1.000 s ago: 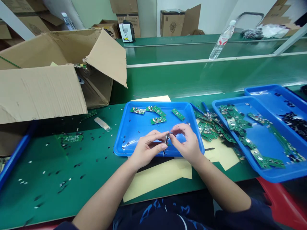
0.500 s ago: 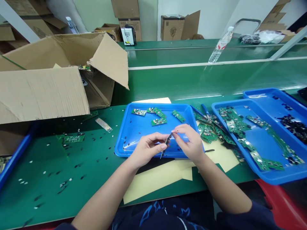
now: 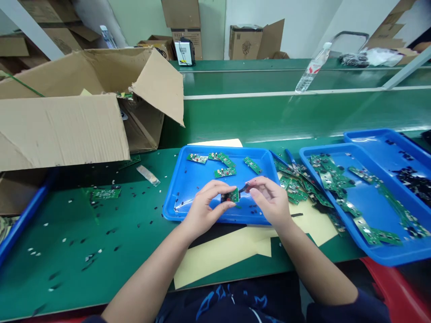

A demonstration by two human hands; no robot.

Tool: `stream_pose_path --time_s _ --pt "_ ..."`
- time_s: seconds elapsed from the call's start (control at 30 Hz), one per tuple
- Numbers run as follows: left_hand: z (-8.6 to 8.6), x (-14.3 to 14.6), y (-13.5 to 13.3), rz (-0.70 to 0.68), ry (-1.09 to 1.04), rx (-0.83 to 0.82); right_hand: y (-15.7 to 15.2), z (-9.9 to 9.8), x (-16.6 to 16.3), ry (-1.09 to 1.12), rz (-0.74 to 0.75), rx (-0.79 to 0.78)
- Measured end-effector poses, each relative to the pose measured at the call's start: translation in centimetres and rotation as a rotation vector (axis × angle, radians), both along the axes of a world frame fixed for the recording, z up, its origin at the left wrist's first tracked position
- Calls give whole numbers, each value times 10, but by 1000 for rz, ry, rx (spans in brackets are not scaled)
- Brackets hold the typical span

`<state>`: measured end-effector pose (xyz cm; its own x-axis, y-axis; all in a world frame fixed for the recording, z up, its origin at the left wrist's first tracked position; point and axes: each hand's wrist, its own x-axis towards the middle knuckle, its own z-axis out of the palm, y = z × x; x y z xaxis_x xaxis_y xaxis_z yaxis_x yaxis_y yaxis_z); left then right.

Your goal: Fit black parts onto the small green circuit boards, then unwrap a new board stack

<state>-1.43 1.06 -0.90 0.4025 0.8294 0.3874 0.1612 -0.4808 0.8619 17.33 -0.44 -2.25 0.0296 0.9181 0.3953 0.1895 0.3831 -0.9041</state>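
Observation:
My left hand pinches a small green circuit board by its left edge, its face turned up toward me, just above the near part of a blue tray. My right hand is closed beside the board's right end, thumb and forefinger pinched on a small dark part that touches the board. Several more green boards lie along the far side of the tray.
A heap of green boards lies right of the tray, spilling into a second blue tray. A third blue tray holds black parts. An open cardboard box stands at left. Yellow paper covers the near edge. A water bottle stands beyond.
The board in my left hand has turned from edge-on to face-up. Both hands stay over the near tray, the right still pinched at the board's right end.

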Motion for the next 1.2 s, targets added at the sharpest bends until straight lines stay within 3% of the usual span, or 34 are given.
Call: stream_pose_path --time_s 0.17,0.37,0.6,0.9,1.03,1.2 --pt "1 0 -1 -6 128 162 -2 1 0 -30 88 39" --pt "0 0 0 9 163 208 -3 3 2 -8 145 64" --pt "-2 -1 0 21 183 238 -2 4 1 -143 58 144" --pt "-3 3 -1 75 185 232 -2 9 2 -313 152 364" --pt "-3 0 2 177 143 296 -5 9 3 -84 222 196" --pt "-4 -1 0 197 180 449 -6 8 0 148 241 -200"
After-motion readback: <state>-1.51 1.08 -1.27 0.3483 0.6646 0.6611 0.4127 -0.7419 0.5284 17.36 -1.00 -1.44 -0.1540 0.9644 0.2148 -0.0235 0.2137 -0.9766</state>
